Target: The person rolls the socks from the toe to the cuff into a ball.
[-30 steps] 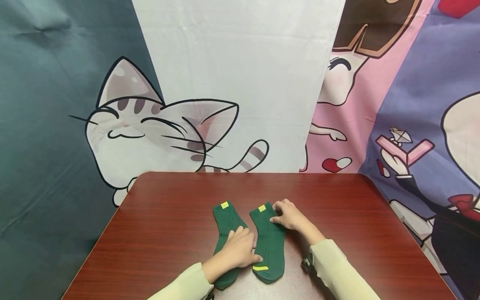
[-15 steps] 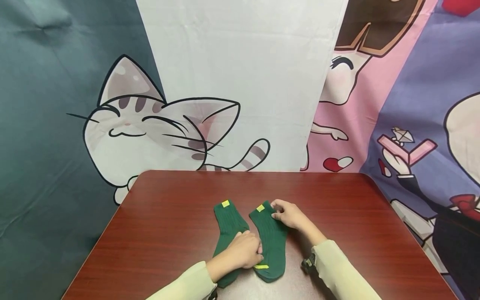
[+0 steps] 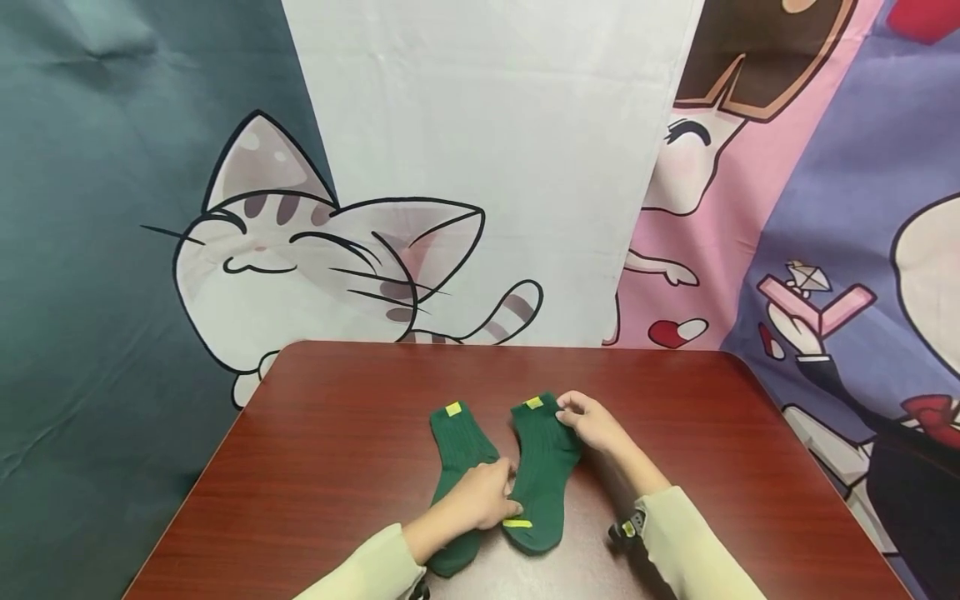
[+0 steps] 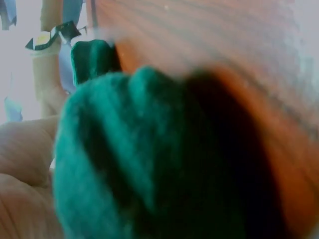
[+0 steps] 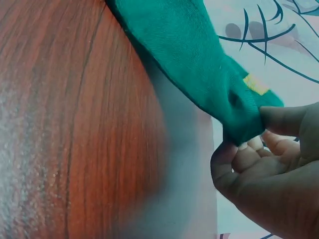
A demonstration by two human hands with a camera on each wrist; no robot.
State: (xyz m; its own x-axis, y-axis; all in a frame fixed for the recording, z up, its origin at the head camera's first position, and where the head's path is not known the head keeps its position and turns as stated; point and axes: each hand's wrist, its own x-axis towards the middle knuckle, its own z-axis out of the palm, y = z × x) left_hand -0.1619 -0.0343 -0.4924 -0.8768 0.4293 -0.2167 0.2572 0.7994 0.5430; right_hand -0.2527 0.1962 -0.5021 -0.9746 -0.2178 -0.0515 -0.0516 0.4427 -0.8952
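Observation:
Two dark green ribbed socks with yellow marks lie side by side in the head view. My right hand pinches the cuff of the right sock between thumb and fingers; the right wrist view shows that cuff raised and bunched. My left hand crosses over the left sock and grips the near left edge of the right sock, close to its yellow toe stripe. Green knit cloth fills much of the left wrist view, blurred, with the palm beside it. The left fingertips are hidden there.
The socks are on a reddish-brown wooden table with rounded far corners. Behind it hangs a cloth backdrop printed with a cartoon cat and figures. A dark wrist strap sits at the right sleeve cuff.
My right hand has moved the right sock's cuff slightly away and to the right. The sock's toe end has shifted a little away too. The left sock has stayed nearly still.

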